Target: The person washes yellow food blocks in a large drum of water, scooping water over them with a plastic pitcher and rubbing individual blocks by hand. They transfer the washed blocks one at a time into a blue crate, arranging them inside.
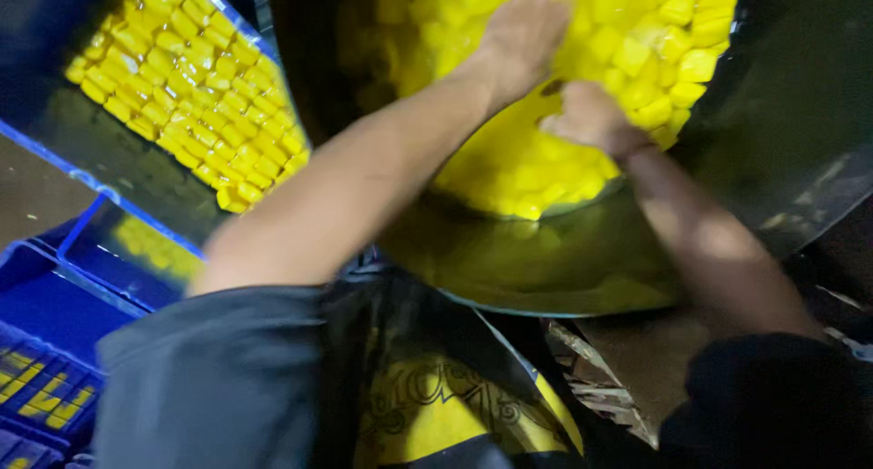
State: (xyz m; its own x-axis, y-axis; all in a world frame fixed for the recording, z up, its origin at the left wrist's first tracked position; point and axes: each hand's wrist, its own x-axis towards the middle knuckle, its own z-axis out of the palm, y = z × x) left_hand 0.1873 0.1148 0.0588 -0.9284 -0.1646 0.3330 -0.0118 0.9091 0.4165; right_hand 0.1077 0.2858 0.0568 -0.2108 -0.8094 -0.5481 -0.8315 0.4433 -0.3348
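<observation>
A large dark metal pan [546, 269] holds yellow liquid with many yellow cubes [655, 42] floating in it. My left hand [523, 37] lies flat among the cubes at the top middle, fingers spread over them. My right hand [591, 114] is curled just right of it, down in the yellow cubes; what it grips is hidden by the knuckles. Both forearms reach in from the bottom of the view.
At the left a blue-rimmed tray [55, 151] carries neat rows of yellow cubes [191, 78]. Blue plastic crates [45, 314] stand lower left, some holding more yellow pieces. My dark sleeves and a black and yellow garment [436, 405] fill the bottom.
</observation>
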